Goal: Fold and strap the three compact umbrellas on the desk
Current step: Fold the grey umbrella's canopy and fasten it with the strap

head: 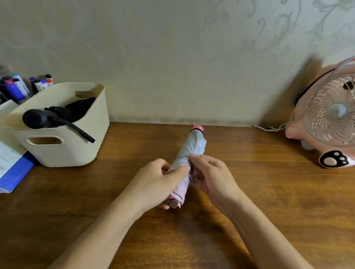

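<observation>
A compact umbrella [192,149] with grey and pink fabric and a pink tip cap lies rolled up over the middle of the wooden desk [271,199], tip pointing away from me. My left hand [156,180] wraps around its lower half, thumb pressed on the fabric. My right hand [211,176] pinches the fabric or strap at the umbrella's middle, right next to my left thumb. A black folded umbrella [51,118] lies in a cream basket [66,149] at the left, its strap hanging over the rim. I see no third umbrella.
A pink desk fan [336,121] with a paw-print foot stands at the right edge, its cable trailing along the wall. Behind the basket are several marker pens [16,86]. A blue-edged booklet [6,167] lies at the left desk edge.
</observation>
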